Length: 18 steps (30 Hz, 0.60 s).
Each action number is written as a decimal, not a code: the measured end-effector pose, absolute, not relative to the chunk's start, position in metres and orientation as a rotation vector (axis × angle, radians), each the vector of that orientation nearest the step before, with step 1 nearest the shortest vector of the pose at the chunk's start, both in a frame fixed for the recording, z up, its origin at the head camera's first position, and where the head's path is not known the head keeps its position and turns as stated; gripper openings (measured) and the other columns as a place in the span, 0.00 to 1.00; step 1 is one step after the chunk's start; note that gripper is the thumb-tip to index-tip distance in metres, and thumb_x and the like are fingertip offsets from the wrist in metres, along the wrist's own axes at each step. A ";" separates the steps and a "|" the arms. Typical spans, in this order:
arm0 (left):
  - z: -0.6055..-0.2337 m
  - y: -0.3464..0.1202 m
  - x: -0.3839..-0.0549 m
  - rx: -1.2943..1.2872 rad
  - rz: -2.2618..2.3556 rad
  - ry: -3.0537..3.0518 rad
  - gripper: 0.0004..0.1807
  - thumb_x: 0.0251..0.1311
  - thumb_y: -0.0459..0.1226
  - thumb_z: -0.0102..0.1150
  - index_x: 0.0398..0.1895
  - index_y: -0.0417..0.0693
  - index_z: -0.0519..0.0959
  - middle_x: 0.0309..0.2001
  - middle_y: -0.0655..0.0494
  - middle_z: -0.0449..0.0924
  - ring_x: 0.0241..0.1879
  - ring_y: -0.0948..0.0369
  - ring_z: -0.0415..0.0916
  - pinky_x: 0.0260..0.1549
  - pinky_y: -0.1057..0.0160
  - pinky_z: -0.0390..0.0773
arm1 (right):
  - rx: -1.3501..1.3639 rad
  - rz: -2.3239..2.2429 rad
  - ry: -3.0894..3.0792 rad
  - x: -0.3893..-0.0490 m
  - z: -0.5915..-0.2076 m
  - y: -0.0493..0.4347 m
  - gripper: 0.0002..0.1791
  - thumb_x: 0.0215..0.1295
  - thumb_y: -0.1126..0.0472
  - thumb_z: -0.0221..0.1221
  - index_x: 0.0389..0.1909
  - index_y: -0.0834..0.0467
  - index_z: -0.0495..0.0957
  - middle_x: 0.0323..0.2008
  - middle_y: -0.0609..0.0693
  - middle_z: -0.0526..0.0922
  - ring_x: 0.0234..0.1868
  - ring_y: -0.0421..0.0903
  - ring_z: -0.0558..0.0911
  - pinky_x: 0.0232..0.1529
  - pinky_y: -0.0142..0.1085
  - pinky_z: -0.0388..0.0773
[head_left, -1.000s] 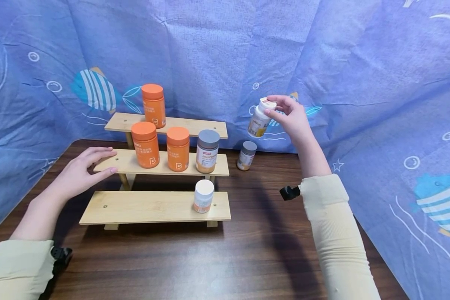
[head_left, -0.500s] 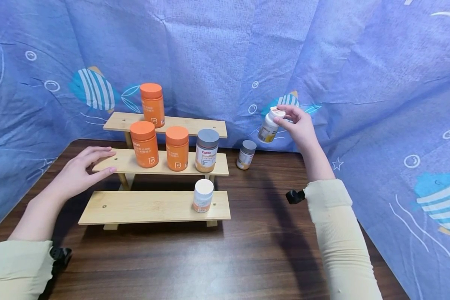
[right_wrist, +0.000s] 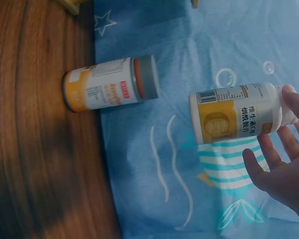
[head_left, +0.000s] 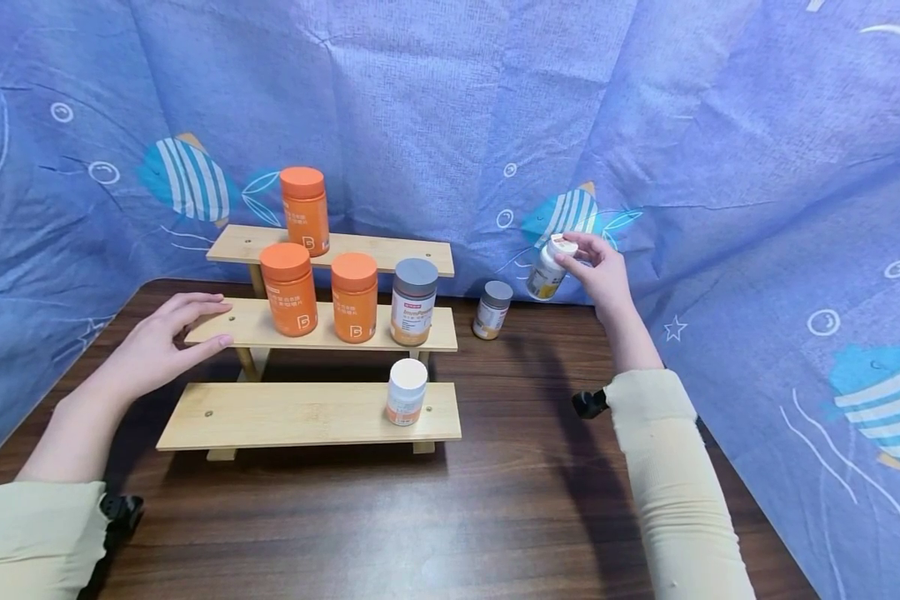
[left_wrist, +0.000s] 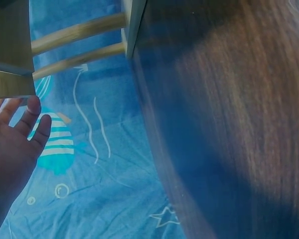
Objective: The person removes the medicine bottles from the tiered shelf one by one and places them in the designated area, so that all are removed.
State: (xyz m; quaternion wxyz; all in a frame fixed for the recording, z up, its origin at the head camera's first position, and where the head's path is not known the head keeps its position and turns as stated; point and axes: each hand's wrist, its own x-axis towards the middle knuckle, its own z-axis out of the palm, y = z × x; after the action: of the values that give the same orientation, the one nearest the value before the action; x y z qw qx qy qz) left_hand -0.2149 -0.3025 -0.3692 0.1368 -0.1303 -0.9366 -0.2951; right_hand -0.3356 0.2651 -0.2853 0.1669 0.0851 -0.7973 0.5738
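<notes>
My right hand (head_left: pixel 600 271) pinches a white pill bottle (head_left: pixel 546 273) by its cap, tilted above the back right of the table. In the right wrist view, the pill bottle (right_wrist: pixel 234 114) shows a yellow and white label. A grey-capped jar (right_wrist: pixel 109 83) stands on the table nearby, apart from it; the head view shows the jar (head_left: pixel 492 310) right of the rack. My left hand (head_left: pixel 157 346) rests at the left end of the rack's middle shelf (head_left: pixel 221 327), fingers extended. In the left wrist view, the left hand's fingertips (left_wrist: pixel 34 105) lie against the board's end.
The three-tier wooden rack holds an orange jar (head_left: pixel 305 212) on top. Two orange jars and a grey-capped jar (head_left: pixel 413 304) stand on the middle shelf. A small white jar (head_left: pixel 406 392) stands on the bottom shelf (head_left: pixel 285 414). A blue cloth (head_left: pixel 420 125) hangs behind the table.
My right hand has moved right and then down with the pill bottle, bringing it lower towards the table. The left hand and the jars on the rack stay in place.
</notes>
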 end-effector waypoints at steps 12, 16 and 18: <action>-0.370 -0.304 -0.215 -0.377 -0.860 -2.702 0.30 0.57 0.47 0.64 0.61 0.48 0.72 0.64 0.46 0.63 0.54 0.48 0.65 0.36 0.70 0.60 | 0.103 1.634 -2.277 -0.341 -0.314 0.271 0.25 0.57 0.61 0.66 0.56 0.61 0.75 0.45 0.43 0.80 0.45 0.36 0.76 0.43 0.26 0.69; -0.370 -0.303 -0.215 -0.380 -0.862 -2.697 0.29 0.57 0.46 0.64 0.61 0.48 0.72 0.64 0.46 0.64 0.53 0.49 0.65 0.35 0.72 0.60 | 0.079 1.686 -2.261 -0.340 -0.324 0.272 0.25 0.57 0.64 0.65 0.57 0.64 0.73 0.47 0.46 0.79 0.45 0.37 0.75 0.43 0.25 0.70; -0.370 -0.302 -0.215 -0.383 -0.862 -2.694 0.29 0.57 0.46 0.64 0.61 0.48 0.72 0.64 0.46 0.64 0.53 0.49 0.65 0.35 0.73 0.61 | 0.070 1.705 -2.246 -0.345 -0.334 0.276 0.26 0.57 0.63 0.66 0.57 0.64 0.74 0.47 0.45 0.79 0.45 0.37 0.76 0.43 0.25 0.71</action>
State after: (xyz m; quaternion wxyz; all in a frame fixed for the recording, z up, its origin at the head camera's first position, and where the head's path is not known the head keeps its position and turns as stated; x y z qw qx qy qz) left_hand -0.2153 -0.3023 -0.3696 0.1433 -0.1328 -0.9341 -0.2989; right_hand -0.3453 0.2760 -0.3339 0.1599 0.0247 -0.7860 0.5967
